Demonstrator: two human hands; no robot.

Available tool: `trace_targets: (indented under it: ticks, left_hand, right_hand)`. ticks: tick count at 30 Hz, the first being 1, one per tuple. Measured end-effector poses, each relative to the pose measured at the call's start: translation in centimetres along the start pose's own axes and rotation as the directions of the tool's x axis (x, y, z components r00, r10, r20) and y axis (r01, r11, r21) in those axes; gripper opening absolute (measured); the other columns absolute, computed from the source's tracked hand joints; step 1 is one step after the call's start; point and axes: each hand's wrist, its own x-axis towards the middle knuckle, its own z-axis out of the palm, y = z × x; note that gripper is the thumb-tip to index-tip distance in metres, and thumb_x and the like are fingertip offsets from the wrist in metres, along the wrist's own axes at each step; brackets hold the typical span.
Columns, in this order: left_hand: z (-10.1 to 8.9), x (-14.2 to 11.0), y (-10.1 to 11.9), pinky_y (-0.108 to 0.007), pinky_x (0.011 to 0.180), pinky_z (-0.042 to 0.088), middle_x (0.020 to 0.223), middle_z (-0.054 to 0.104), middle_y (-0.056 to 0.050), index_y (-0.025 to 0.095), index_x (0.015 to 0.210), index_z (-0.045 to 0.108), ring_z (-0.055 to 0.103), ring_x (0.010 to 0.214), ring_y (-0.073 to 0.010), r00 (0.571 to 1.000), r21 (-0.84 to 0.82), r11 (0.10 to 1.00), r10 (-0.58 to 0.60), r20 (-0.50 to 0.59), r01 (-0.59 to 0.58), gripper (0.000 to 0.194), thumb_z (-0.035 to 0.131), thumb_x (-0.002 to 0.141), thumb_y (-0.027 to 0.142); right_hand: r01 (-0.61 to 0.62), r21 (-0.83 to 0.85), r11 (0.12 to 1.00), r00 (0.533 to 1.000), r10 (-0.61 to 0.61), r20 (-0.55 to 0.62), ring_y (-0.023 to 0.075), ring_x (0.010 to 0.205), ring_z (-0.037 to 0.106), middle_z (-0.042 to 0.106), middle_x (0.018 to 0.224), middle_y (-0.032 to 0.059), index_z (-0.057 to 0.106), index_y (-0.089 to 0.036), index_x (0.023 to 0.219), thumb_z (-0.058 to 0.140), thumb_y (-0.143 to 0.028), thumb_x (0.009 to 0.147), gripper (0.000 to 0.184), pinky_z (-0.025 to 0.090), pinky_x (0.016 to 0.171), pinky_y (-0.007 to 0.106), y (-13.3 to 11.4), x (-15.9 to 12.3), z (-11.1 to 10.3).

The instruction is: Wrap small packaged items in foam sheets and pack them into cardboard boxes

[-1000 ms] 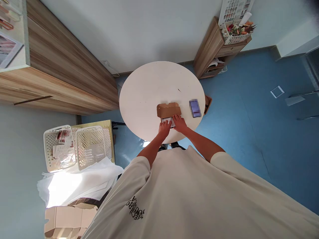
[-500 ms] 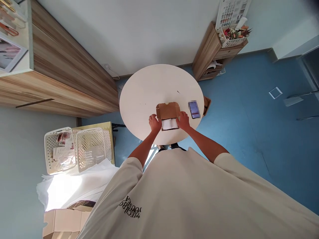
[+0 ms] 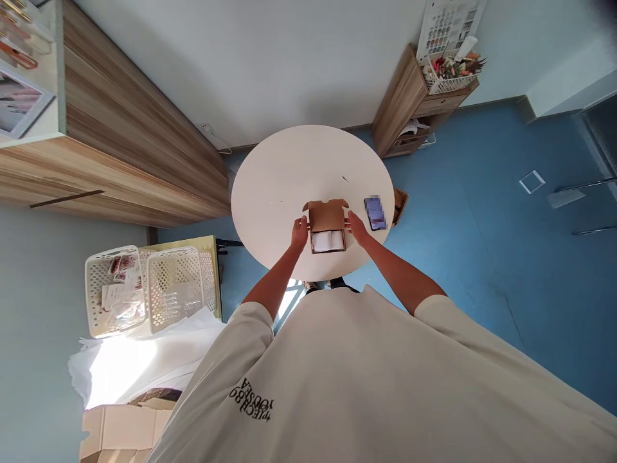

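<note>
A small brown cardboard box [image 3: 328, 215] lies near the front edge of the round white table [image 3: 270, 173]. Its lid stands raised at the back, the side flaps folded inward. White paper-like material [image 3: 328, 240] fills the tray. At the lid's left edge, my left hand [image 3: 299, 233] grips the side flap with closed fingers. My right hand [image 3: 357, 227] does the same on the right edge, fingertips against the cardboard. Some fingers are hidden behind the lid.
A phone [image 3: 375, 213] lies to the right of the box, its screen blurred. One small dark mark [image 3: 345, 179] shows farther back. White perforated baskets [image 3: 175, 286] stand at lower left, above opened cardboard [image 3: 125, 431]. A wooden cabinet [image 3: 400, 103] stands beyond the table.
Both hands have shifted from the box's front corners up to the sides of the lid. The lid's side flaps, spread flat before, are now bent in.
</note>
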Motion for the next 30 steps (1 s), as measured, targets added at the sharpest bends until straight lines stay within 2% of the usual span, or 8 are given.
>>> trace_targets:
  ticks: [3,6,11,18,24,27,30]
  left_hand:
    - [-0.6,-0.3,0.2,-0.038,0.090,0.053,0.135,0.071,-0.017,0.021,0.143,0.054,0.071,0.116,-0.0277,0.998,-0.043,0.999,-0.020,0.067,0.023,0.078,0.020,0.104,0.079]
    - [-1.3,-0.3,0.1,-0.039,0.089,0.053,0.137,0.070,-0.017,0.023,0.144,0.059,0.070,0.117,-0.0284,0.985,-0.085,0.993,-0.064,0.159,0.078,0.087,0.012,0.101,0.083]
    - [-2.1,0.1,-0.2,-0.037,0.089,0.055,0.137,0.070,-0.016,0.025,0.145,0.061,0.070,0.118,-0.0273,0.968,-0.009,0.997,-0.071,0.243,0.075,0.103,-0.002,0.094,0.089]
    - [-3.1,0.3,0.4,-0.039,0.092,0.055,0.142,0.068,-0.016,0.026,0.146,0.060,0.069,0.122,-0.0295,0.962,0.013,1.000,-0.008,0.271,0.005,0.105,0.001,0.091,0.093]
    - [-3.6,-0.1,0.1,-0.042,0.097,0.054,0.141,0.069,-0.016,0.025,0.131,0.067,0.066,0.128,-0.0311,0.970,-0.029,1.000,0.006,0.241,0.001,0.086,0.021,0.097,0.089]
    - [-3.6,-0.3,-0.8,-0.042,0.098,0.054,0.139,0.070,-0.014,0.024,0.121,0.071,0.065,0.129,-0.0306,0.976,0.005,1.000,0.026,0.216,-0.028,0.072,0.037,0.098,0.083]
    - [-3.3,-0.7,-2.1,-0.042,0.099,0.055,0.132,0.073,-0.013,0.022,0.113,0.072,0.067,0.123,-0.0300,0.977,0.039,0.998,0.049,0.210,-0.059,0.047,0.062,0.094,0.064]
  right_hand:
    - [-0.016,-0.003,1.000,1.000,0.016,-0.027,0.0315,0.124,0.067,0.069,0.142,0.0160,0.054,-0.022,0.156,0.023,-0.083,0.100,0.089,0.058,0.098,0.041,-0.5,-0.8,-0.2]
    - [-0.027,-0.008,1.000,0.998,0.027,0.053,0.0317,0.128,0.066,0.068,0.144,0.0160,0.052,-0.023,0.159,0.013,-0.088,0.097,0.098,0.056,0.102,0.043,-0.7,-1.4,-0.7]
    - [-0.029,0.011,1.000,0.991,0.028,0.128,0.0305,0.128,0.065,0.069,0.144,0.0116,0.058,-0.029,0.156,0.012,-0.091,0.095,0.098,0.054,0.106,0.045,-0.2,-1.5,-1.5]
    - [0.000,0.051,0.999,0.990,-0.007,0.141,0.0293,0.127,0.066,0.068,0.144,0.0119,0.061,-0.027,0.151,0.012,-0.087,0.098,0.094,0.055,0.106,0.043,0.4,-0.3,-1.8]
    - [-0.035,0.060,0.998,0.991,0.027,0.128,0.0291,0.129,0.065,0.068,0.145,0.0127,0.071,-0.023,0.135,0.023,-0.087,0.099,0.088,0.053,0.109,0.044,1.0,-0.4,-1.8]
    - [-0.012,0.012,1.000,0.990,0.011,0.139,0.0281,0.129,0.065,0.069,0.143,0.0119,0.075,-0.021,0.125,0.037,-0.079,0.101,0.073,0.054,0.108,0.041,1.5,-1.0,-1.5]
    - [0.036,-0.085,0.996,0.990,-0.024,0.137,0.0284,0.122,0.067,0.072,0.137,0.0121,0.076,-0.020,0.117,0.057,-0.065,0.098,0.052,0.056,0.102,0.039,2.4,-1.6,-1.1]
